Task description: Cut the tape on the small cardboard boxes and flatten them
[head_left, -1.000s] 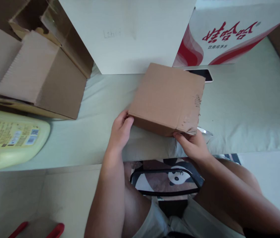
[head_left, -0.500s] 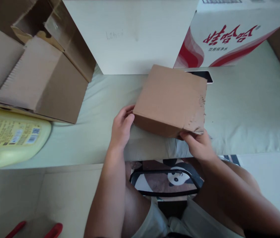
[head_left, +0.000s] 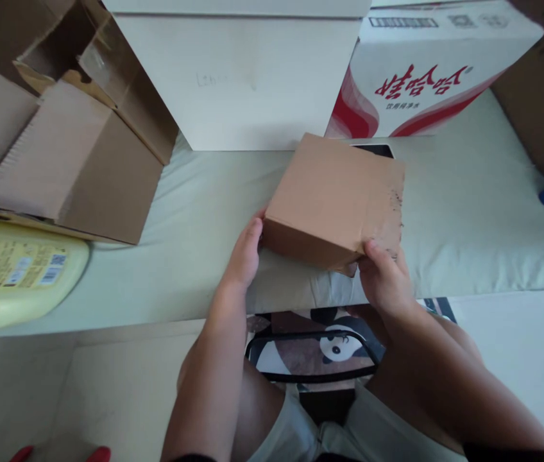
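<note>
Hands (head_left: pixel 246 253) (head_left: pixel 390 279): right thumb (head_left: pixel 378 252) now atop box (head_left: pixel 334 192)

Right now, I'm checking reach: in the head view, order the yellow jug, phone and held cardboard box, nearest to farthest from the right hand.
1. Held cardboard box: touching the right hand.
2. Phone: beyond, partly hidden.
3. Yellow jug: far left.

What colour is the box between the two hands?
The box is plain cardboard brown, best seen in the current head view.
</note>
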The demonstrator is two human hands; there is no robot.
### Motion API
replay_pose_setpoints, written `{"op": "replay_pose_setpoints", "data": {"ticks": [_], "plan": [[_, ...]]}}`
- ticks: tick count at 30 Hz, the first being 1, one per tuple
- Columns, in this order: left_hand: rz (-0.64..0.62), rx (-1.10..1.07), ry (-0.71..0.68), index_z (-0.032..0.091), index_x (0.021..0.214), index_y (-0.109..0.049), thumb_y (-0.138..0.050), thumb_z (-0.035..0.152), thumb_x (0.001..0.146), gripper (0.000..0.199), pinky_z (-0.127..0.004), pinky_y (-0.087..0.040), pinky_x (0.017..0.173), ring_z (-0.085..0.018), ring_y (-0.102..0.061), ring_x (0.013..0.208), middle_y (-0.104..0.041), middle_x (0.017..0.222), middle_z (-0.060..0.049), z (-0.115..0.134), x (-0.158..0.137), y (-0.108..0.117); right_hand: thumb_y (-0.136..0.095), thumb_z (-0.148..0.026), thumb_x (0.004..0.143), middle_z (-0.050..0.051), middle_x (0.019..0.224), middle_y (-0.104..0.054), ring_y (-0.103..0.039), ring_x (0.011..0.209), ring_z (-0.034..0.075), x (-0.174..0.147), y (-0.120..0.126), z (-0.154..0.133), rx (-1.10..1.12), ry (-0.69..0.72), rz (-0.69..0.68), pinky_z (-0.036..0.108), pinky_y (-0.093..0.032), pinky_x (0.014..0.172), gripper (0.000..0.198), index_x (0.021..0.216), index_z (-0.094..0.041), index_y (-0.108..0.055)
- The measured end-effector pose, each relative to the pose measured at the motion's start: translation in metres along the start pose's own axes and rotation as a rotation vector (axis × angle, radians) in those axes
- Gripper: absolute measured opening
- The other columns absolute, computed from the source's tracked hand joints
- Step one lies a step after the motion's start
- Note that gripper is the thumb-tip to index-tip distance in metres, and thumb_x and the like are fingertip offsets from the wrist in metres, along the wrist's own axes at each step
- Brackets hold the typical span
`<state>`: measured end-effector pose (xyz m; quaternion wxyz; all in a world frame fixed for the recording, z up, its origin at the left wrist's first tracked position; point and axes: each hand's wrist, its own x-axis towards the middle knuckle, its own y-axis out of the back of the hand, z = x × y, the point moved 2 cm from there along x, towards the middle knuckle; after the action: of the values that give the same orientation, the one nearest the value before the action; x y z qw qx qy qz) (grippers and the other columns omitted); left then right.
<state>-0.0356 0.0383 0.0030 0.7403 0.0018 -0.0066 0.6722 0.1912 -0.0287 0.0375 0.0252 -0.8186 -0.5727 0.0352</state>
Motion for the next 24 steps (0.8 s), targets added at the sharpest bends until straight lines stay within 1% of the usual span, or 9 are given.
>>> {"op": "replay_pose_setpoints", "data": {"ticks": [2,5,8,11,15,17,21,22,24], "plan": [[-0.028,-0.114,0.030,0.028,0.132,-0.066,-0.039,0.070,0.094,0.063,-0.043,-0.049,0.112,-0.027,-0.057,0.138,-0.068,0.139,-0.008,0.004,0.002,-0.008,-0.062,-0.046,0.081,0.005,0.101,-0.078,-0.072,0.112,0.028,0.005,0.001,-0.003,0.100,0.012,-0.033,0.045,-0.054,0.104,0.028,0.102,-0.030,-0.071],[-0.049,-0.187,0.108,0.027,0.133,-0.066,-0.053,0.062,0.090,0.057,-0.044,-0.049,0.112,-0.029,-0.060,0.135,-0.069,0.138,-0.007,0.013,0.002,-0.018,-0.060,-0.046,0.075,0.006,0.094,-0.078,-0.073,0.108,0.031,0.011,0.007,-0.004,0.147,-0.041,-0.090,0.047,-0.058,0.096,0.029,0.096,-0.029,-0.071],[-0.079,-0.223,0.211,0.026,0.138,-0.063,-0.059,0.059,0.086,0.061,-0.044,-0.053,0.107,-0.030,-0.064,0.130,-0.071,0.135,-0.008,0.019,-0.002,-0.022,-0.059,-0.050,0.073,0.007,0.086,-0.076,-0.074,0.101,0.032,0.015,0.015,-0.005,0.138,-0.115,-0.135,0.047,-0.060,0.087,0.026,0.085,-0.029,-0.069],[-0.078,-0.208,0.256,0.027,0.142,-0.059,-0.059,0.058,0.087,0.064,-0.044,-0.056,0.104,-0.030,-0.064,0.131,-0.070,0.138,-0.008,0.020,-0.006,-0.021,-0.059,-0.055,0.072,0.007,0.087,-0.076,-0.073,0.103,0.032,0.017,0.017,-0.009,0.091,-0.146,-0.164,0.046,-0.061,0.083,0.030,0.084,-0.029,-0.069],[-0.038,-0.196,0.272,0.027,0.144,-0.057,-0.068,0.044,0.082,0.065,-0.041,-0.056,0.104,-0.029,-0.061,0.134,-0.064,0.147,-0.008,0.018,-0.011,-0.022,-0.064,-0.057,0.064,0.007,0.093,-0.077,-0.072,0.110,0.034,0.021,0.017,-0.015,0.115,-0.168,-0.137,0.047,-0.060,0.086,0.039,0.091,-0.029,-0.070],[-0.023,-0.204,0.271,0.027,0.143,-0.058,-0.070,0.039,0.079,0.065,-0.041,-0.056,0.104,-0.028,-0.062,0.133,-0.063,0.147,-0.008,0.017,-0.013,-0.027,-0.062,-0.057,0.065,0.007,0.093,-0.077,-0.071,0.112,0.034,0.023,0.019,-0.017,0.120,-0.148,-0.148,0.048,-0.059,0.090,0.040,0.092,-0.029,-0.071],[0.030,-0.175,0.236,0.029,0.137,-0.062,-0.073,0.039,0.078,0.060,-0.044,-0.055,0.104,-0.030,-0.061,0.134,-0.066,0.143,-0.008,0.017,-0.017,-0.034,-0.059,-0.057,0.069,0.007,0.094,-0.078,-0.072,0.110,0.032,0.025,0.026,-0.014,0.099,-0.101,-0.197,0.048,-0.057,0.093,0.041,0.098,-0.030,-0.072],[0.022,-0.162,0.218,0.029,0.136,-0.061,-0.074,0.038,0.078,0.060,-0.044,-0.054,0.106,-0.030,-0.059,0.136,-0.064,0.145,-0.008,0.017,-0.018,-0.033,-0.060,-0.055,0.069,0.007,0.095,-0.078,-0.072,0.108,0.032,0.025,0.028,-0.013,0.107,-0.104,-0.203,0.048,-0.057,0.092,0.041,0.099,-0.030,-0.072],[-0.052,-0.125,0.177,0.029,0.138,-0.059,-0.078,0.033,0.075,0.065,-0.044,-0.051,0.111,-0.030,-0.055,0.141,-0.060,0.150,-0.008,0.018,-0.019,-0.028,-0.062,-0.051,0.068,0.007,0.097,-0.078,-0.073,0.108,0.033,0.026,0.033,-0.011,0.146,-0.119,-0.195,0.048,-0.058,0.090,0.040,0.100,-0.029,-0.072]]}}
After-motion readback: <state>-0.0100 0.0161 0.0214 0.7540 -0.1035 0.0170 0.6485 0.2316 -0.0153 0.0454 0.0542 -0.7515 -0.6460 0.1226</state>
